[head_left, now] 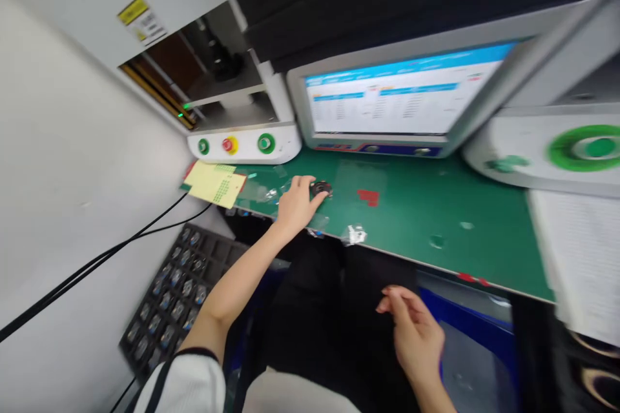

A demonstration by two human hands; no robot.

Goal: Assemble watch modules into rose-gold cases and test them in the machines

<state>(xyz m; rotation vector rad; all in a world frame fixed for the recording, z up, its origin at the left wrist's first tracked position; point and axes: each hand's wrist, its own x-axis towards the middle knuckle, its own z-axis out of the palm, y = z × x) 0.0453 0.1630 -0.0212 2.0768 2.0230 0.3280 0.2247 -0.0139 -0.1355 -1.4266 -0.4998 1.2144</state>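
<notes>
The left hand (296, 205) reaches across the green table (426, 213), fingers closed on a small black round part (320, 189), while the right hand (415, 332) hangs loosely open, empty, below the table edge.

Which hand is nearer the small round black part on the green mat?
Left hand: its fingers touch the small round black part. Right hand is off the mat, lower right.

green mat (411, 206), yellow sheet (213, 184), small black part (320, 189), red tape (368, 197)
</notes>
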